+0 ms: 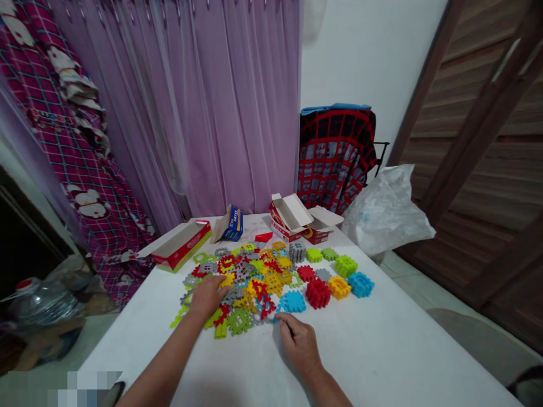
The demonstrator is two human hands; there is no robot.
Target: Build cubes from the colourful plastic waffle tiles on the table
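Flat toothed plastic building pieces in several colours lie in a loose pile (250, 268) on the white table. My left hand (207, 297) reaches into the pile's left side, its thumb and fingers closed at a yellow building piece (228, 280). At the near edge of the pile is my right hand (300, 342), fingers curled and thumb tip pressed in. Something small and bluish shows at those fingertips, too small to make out. Just beyond lies a light-blue stack (294, 301). Sorted by colour, a red stack (318, 293), a yellow stack (339, 287) and a blue stack (361, 284) stand to the right.
Behind these are green stacks (346, 265) and a grey stack (297, 252). Opened cardboard boxes line the back: a red one (182, 249) at left, a blue one (233, 223), and red-and-white ones (291, 217). A clear plastic bag (388, 212) hangs at the table's right edge.
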